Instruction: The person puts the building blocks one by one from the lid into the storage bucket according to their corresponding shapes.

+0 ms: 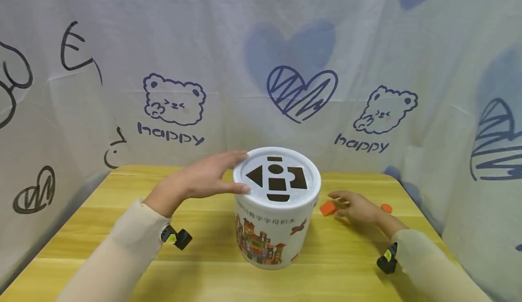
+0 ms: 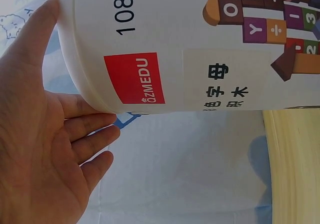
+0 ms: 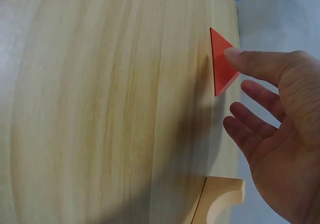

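A white cylindrical block bucket (image 1: 271,220) with printed toy-block pictures stands upright. Its white lid (image 1: 261,154) has several shaped cutouts, including a triangle, a circle and a square. My left hand (image 1: 208,175) rests spread against the left side of the lid's rim, thumb toward me and fingers farther back. In the left wrist view, the fingertips touch the rim beside a red label (image 2: 135,78). To the right of the bucket, my right hand (image 1: 359,207) pinches an orange triangular block (image 3: 222,63) at the tabletop. The thumb lies over its face; the index fingertip is hidden behind it.
A light-orange block with a curved cutout (image 3: 217,199) lies close to the right hand in the right wrist view. Behind the right wrist, a small orange piece (image 1: 386,208) shows on the wooden table (image 1: 204,252). A printed curtain (image 1: 236,66) hangs along the table's back.
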Demonstrator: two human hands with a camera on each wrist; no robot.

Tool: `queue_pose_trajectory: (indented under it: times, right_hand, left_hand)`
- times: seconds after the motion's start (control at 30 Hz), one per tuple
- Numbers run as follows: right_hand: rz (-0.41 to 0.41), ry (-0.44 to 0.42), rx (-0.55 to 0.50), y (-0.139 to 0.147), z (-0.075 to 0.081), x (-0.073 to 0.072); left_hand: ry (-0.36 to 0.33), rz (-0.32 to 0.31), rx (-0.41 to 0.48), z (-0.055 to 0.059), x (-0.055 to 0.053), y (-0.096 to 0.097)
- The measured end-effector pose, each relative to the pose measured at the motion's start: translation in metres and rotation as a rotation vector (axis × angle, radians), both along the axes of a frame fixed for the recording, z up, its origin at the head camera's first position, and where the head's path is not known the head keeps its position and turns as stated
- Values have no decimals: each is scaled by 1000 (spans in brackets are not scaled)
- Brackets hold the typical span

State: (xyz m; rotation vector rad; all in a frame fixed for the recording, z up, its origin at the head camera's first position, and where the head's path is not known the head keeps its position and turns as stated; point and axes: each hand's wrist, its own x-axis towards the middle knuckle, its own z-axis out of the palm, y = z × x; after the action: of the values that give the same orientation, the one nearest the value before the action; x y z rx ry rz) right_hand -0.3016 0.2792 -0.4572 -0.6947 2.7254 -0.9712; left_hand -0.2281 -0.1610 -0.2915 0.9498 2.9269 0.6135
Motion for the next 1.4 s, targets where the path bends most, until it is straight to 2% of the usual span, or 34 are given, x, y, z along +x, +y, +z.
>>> queue_pose_trajectory:
  times: [0.23,0.6,0.9,1.1,1.4]
  right_hand:
    - [-5,-14,6,0,-3,-2]
    - [39,15,-19,2,-6,-5]
    - [-35,-42,-16,-3,-8,0]
    - [-76,-23,6,-6,-3,4]
    - [-75,41,2,-7,9,17]
  left_hand:
    - [-1,2,2,-3,-1,0]
    - [-4,0,2,-1,0,1]
    - [5,2,1,-2,1,-1]
    - [-1,-7,8,0,0,0]
    - [2,-8,23,-2,-1,-1]
